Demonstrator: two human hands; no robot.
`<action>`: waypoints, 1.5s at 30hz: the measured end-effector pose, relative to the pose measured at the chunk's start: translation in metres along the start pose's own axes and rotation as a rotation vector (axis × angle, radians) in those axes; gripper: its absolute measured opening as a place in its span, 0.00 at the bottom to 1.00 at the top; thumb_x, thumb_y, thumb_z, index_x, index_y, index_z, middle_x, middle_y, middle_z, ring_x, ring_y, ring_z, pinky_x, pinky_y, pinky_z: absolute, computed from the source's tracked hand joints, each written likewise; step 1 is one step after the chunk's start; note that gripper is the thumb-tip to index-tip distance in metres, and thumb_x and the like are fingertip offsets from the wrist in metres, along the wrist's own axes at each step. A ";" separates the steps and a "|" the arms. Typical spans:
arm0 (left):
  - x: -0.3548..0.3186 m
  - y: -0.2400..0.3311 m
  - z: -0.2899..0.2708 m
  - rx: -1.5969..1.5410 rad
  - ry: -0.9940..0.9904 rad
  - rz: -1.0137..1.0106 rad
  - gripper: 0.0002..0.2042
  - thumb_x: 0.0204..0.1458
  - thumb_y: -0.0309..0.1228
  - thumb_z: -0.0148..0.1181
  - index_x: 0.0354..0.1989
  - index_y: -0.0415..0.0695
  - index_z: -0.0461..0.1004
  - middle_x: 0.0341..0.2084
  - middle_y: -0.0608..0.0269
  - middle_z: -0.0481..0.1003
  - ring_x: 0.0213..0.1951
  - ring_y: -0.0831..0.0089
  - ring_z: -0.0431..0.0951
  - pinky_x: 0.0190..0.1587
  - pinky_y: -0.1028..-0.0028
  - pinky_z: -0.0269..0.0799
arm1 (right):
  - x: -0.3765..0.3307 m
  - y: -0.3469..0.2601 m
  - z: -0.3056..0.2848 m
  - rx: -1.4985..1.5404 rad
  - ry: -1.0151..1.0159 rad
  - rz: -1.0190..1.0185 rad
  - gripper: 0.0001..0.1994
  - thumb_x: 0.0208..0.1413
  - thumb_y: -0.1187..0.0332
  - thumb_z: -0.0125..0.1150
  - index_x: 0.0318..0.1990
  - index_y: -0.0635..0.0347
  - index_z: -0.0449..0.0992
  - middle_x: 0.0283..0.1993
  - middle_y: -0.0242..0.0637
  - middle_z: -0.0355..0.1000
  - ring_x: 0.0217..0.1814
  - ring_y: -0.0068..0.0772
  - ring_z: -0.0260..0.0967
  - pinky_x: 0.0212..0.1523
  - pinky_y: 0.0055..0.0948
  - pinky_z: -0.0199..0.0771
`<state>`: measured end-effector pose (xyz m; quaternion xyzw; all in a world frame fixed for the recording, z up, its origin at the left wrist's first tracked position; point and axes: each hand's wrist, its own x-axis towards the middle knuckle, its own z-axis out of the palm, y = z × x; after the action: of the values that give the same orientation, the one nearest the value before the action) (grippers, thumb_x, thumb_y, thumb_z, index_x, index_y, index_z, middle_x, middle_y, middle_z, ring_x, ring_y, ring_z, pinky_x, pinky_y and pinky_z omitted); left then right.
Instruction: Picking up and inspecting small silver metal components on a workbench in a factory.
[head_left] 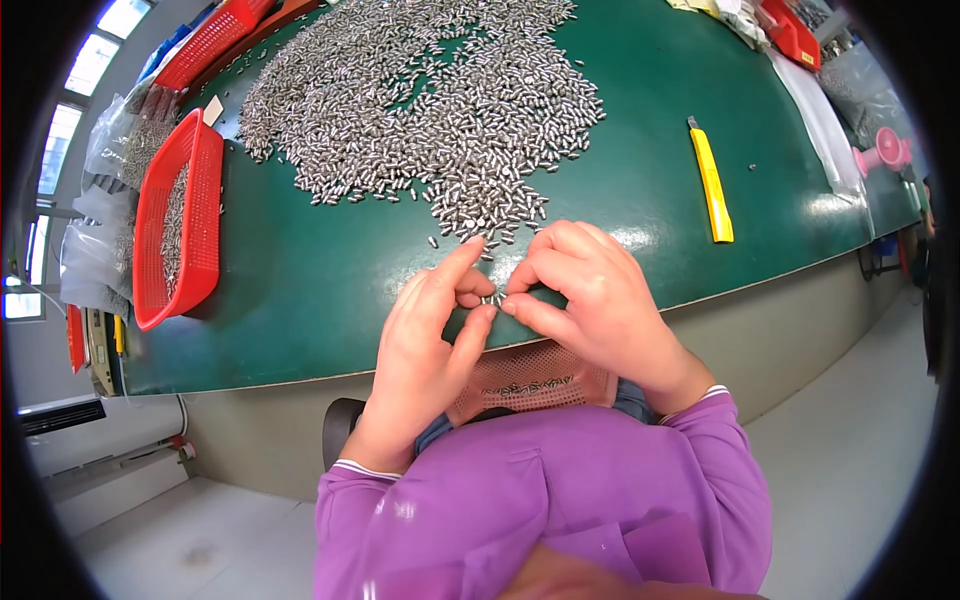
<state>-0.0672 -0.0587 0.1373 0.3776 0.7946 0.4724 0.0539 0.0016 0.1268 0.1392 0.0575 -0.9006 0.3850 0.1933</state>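
Note:
A large heap of small silvery metal parts [420, 110], short and bullet-shaped, spreads over the green table [620, 220]. At the near end of the heap, my two hands meet close to the table's front edge. My right hand [595, 295] pinches at a few small metal parts [495, 298] with thumb and forefinger. My left hand [415, 320] curls around the same parts from the other side, its forefinger reaching toward the heap's tip. Fingers partly hide these parts. Below the edge, a pink mesh basket [480, 385] on my lap holds some more metal parts.
At the left stands a red plastic basket [208, 205] with metal parts inside. A yellow utility knife [712, 190] lies to the right. Clear plastic bags [95, 250] of parts sit beyond the left edge. A pink object [885, 152] is at the far right.

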 end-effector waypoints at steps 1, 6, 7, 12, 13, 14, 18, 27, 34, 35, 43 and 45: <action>0.000 -0.001 0.000 -0.003 0.002 -0.004 0.30 0.47 0.13 0.61 0.62 0.40 0.68 0.35 0.64 0.77 0.38 0.76 0.76 0.44 0.75 0.72 | 0.000 -0.001 0.000 0.000 0.000 -0.001 0.07 0.47 0.68 0.69 0.28 0.54 0.75 0.33 0.31 0.67 0.37 0.38 0.67 0.40 0.37 0.67; -0.001 -0.003 0.001 -0.013 -0.003 -0.014 0.29 0.46 0.13 0.62 0.62 0.39 0.69 0.33 0.64 0.77 0.37 0.77 0.76 0.43 0.76 0.72 | 0.001 -0.002 0.001 -0.018 -0.026 0.003 0.07 0.46 0.69 0.69 0.28 0.53 0.73 0.33 0.31 0.66 0.37 0.37 0.66 0.39 0.37 0.66; -0.001 -0.003 0.001 -0.021 -0.004 -0.021 0.29 0.46 0.13 0.62 0.61 0.39 0.69 0.33 0.64 0.76 0.37 0.77 0.75 0.43 0.76 0.72 | 0.001 -0.002 0.001 -0.019 -0.026 0.002 0.07 0.46 0.69 0.69 0.28 0.53 0.73 0.33 0.31 0.66 0.37 0.37 0.66 0.39 0.37 0.66; -0.001 -0.004 0.001 -0.049 -0.009 -0.012 0.29 0.46 0.13 0.62 0.61 0.40 0.69 0.32 0.67 0.75 0.36 0.78 0.74 0.43 0.76 0.71 | 0.000 -0.003 0.001 -0.032 -0.031 -0.022 0.07 0.45 0.70 0.68 0.28 0.53 0.72 0.33 0.31 0.66 0.37 0.37 0.66 0.38 0.38 0.64; 0.000 -0.002 0.001 -0.036 -0.019 -0.001 0.29 0.45 0.14 0.62 0.60 0.40 0.69 0.31 0.66 0.75 0.35 0.73 0.74 0.42 0.72 0.71 | -0.001 -0.004 0.001 -0.032 -0.031 -0.021 0.07 0.45 0.70 0.68 0.28 0.53 0.72 0.33 0.31 0.66 0.37 0.37 0.66 0.38 0.38 0.64; 0.001 -0.001 0.001 -0.022 -0.029 0.010 0.29 0.44 0.15 0.62 0.59 0.40 0.68 0.30 0.66 0.75 0.34 0.68 0.74 0.42 0.67 0.71 | -0.001 -0.004 0.001 -0.030 -0.027 -0.029 0.07 0.45 0.70 0.68 0.28 0.53 0.72 0.33 0.31 0.66 0.37 0.37 0.66 0.37 0.37 0.63; 0.002 -0.002 -0.001 0.016 -0.050 0.055 0.29 0.43 0.15 0.63 0.59 0.40 0.68 0.30 0.66 0.75 0.34 0.68 0.74 0.43 0.67 0.70 | -0.003 -0.005 0.000 -0.040 -0.038 -0.042 0.07 0.46 0.70 0.67 0.28 0.53 0.72 0.33 0.31 0.65 0.37 0.37 0.66 0.38 0.37 0.63; 0.001 -0.001 0.000 -0.027 -0.058 0.027 0.30 0.43 0.13 0.60 0.59 0.41 0.70 0.30 0.67 0.73 0.35 0.73 0.72 0.42 0.73 0.69 | -0.008 -0.003 0.000 -0.040 -0.037 -0.027 0.07 0.47 0.69 0.67 0.30 0.54 0.73 0.34 0.31 0.66 0.38 0.38 0.66 0.39 0.37 0.64; 0.000 -0.002 -0.001 -0.010 -0.039 0.058 0.31 0.43 0.13 0.61 0.60 0.42 0.69 0.30 0.67 0.73 0.35 0.73 0.72 0.42 0.73 0.69 | -0.007 -0.003 0.005 -0.058 -0.001 -0.033 0.07 0.47 0.67 0.67 0.34 0.53 0.76 0.34 0.30 0.67 0.39 0.37 0.66 0.40 0.37 0.64; 0.001 -0.002 -0.001 -0.009 -0.042 0.063 0.31 0.43 0.13 0.61 0.61 0.42 0.69 0.30 0.67 0.73 0.35 0.73 0.72 0.42 0.73 0.69 | -0.007 -0.002 0.005 -0.064 -0.006 -0.037 0.07 0.48 0.67 0.67 0.34 0.52 0.76 0.34 0.30 0.66 0.39 0.36 0.66 0.40 0.37 0.64; 0.000 -0.004 -0.003 -0.005 -0.069 0.071 0.32 0.43 0.13 0.61 0.62 0.43 0.68 0.30 0.68 0.73 0.35 0.73 0.72 0.41 0.73 0.68 | -0.007 -0.004 0.006 -0.073 -0.013 -0.048 0.06 0.47 0.67 0.67 0.33 0.52 0.76 0.34 0.30 0.66 0.38 0.36 0.65 0.39 0.37 0.63; -0.001 -0.004 -0.003 -0.008 -0.072 0.072 0.33 0.43 0.13 0.61 0.62 0.43 0.68 0.31 0.68 0.73 0.35 0.73 0.72 0.41 0.73 0.68 | -0.007 -0.005 0.006 -0.063 -0.011 -0.038 0.06 0.47 0.68 0.67 0.32 0.52 0.76 0.34 0.30 0.66 0.37 0.36 0.65 0.39 0.37 0.63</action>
<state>-0.0697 -0.0624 0.1355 0.4225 0.7761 0.4634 0.0672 0.0078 0.1190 0.1355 0.0709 -0.9121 0.3524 0.1973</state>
